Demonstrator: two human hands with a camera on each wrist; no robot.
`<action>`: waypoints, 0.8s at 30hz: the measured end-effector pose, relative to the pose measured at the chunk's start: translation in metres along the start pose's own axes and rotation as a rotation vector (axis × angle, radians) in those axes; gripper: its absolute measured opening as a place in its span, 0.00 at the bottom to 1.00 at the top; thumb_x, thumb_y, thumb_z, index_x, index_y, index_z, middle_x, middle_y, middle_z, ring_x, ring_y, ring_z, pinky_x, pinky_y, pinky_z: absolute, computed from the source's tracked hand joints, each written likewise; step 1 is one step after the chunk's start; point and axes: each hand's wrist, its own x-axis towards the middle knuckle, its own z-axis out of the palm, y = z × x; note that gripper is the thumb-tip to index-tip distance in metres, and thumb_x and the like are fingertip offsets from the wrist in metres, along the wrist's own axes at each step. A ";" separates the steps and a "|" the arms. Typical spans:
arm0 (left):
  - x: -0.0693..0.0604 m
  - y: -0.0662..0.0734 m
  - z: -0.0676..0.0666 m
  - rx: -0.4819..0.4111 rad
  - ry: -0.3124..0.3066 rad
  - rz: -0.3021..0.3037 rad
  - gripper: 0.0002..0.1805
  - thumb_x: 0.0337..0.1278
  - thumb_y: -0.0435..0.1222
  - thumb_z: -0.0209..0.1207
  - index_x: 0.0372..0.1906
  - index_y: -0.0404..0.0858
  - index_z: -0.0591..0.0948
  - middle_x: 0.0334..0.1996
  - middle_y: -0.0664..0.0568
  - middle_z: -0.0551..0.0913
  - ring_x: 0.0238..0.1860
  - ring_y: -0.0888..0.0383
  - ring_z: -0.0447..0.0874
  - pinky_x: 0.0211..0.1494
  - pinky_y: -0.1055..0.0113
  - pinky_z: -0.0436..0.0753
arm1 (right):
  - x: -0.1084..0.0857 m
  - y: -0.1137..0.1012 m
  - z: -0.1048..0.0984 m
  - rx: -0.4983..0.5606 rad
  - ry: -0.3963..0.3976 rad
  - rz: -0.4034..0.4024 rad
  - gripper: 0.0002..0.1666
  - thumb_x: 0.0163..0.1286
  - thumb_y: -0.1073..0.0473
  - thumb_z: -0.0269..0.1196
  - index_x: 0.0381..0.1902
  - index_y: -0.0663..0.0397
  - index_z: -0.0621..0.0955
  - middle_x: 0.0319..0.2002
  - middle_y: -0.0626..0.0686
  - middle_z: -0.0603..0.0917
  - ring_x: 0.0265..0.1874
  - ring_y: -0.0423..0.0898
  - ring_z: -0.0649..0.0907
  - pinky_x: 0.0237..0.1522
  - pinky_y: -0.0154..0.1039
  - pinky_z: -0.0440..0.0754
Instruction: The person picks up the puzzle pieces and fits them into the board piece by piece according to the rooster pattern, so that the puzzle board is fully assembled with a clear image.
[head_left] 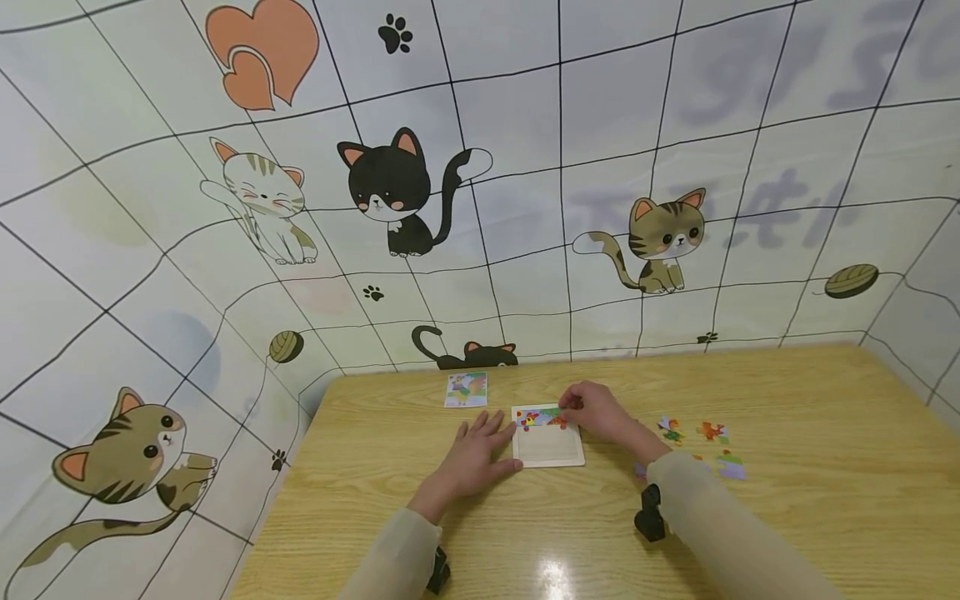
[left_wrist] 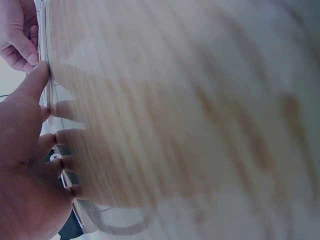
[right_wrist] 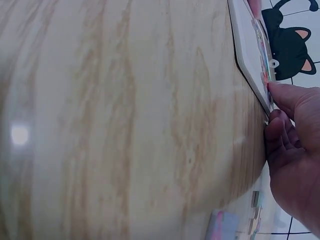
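A white-rimmed puzzle tray [head_left: 550, 451] lies flat on the wooden table, with colourful pieces [head_left: 531, 418] along its far side and bare board nearer the person. The left hand [head_left: 474, 456] rests beside it, fingers spread on the tabletop, its thumb touching the tray's left edge. At the far right corner, the right hand [head_left: 597, 412] pinches a puzzle piece [head_left: 557, 422] against the tray, mostly hidden by the fingertips. The right wrist view shows the thumb [right_wrist: 286, 96] on the colourful layer and the other fingers curled by the tray's rim.
Several loose puzzle pieces [head_left: 712, 432] lie right of the tray, some behind the right forearm. A small picture card [head_left: 466, 390] lies at the back left. A wall covering with cartoon cats [head_left: 390, 192] stands behind the table [head_left: 810, 417].
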 end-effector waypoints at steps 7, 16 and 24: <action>0.000 0.000 0.000 0.000 0.001 -0.001 0.37 0.72 0.54 0.58 0.77 0.40 0.68 0.79 0.41 0.59 0.80 0.38 0.49 0.76 0.34 0.51 | 0.001 0.005 0.004 -0.023 0.029 -0.026 0.02 0.68 0.66 0.69 0.37 0.59 0.85 0.33 0.50 0.79 0.33 0.45 0.76 0.36 0.41 0.76; -0.001 0.002 -0.001 -0.006 -0.003 0.004 0.37 0.72 0.54 0.59 0.77 0.40 0.69 0.79 0.41 0.59 0.80 0.37 0.49 0.75 0.33 0.51 | 0.001 0.012 0.002 0.005 -0.022 -0.030 0.13 0.60 0.63 0.77 0.42 0.60 0.86 0.33 0.51 0.78 0.30 0.45 0.74 0.34 0.41 0.75; -0.002 0.003 -0.003 -0.002 -0.004 0.006 0.37 0.72 0.53 0.59 0.77 0.39 0.68 0.79 0.40 0.59 0.79 0.36 0.49 0.75 0.33 0.51 | 0.000 0.012 0.002 0.021 -0.033 -0.007 0.15 0.61 0.62 0.76 0.44 0.60 0.86 0.34 0.52 0.77 0.31 0.46 0.74 0.34 0.42 0.75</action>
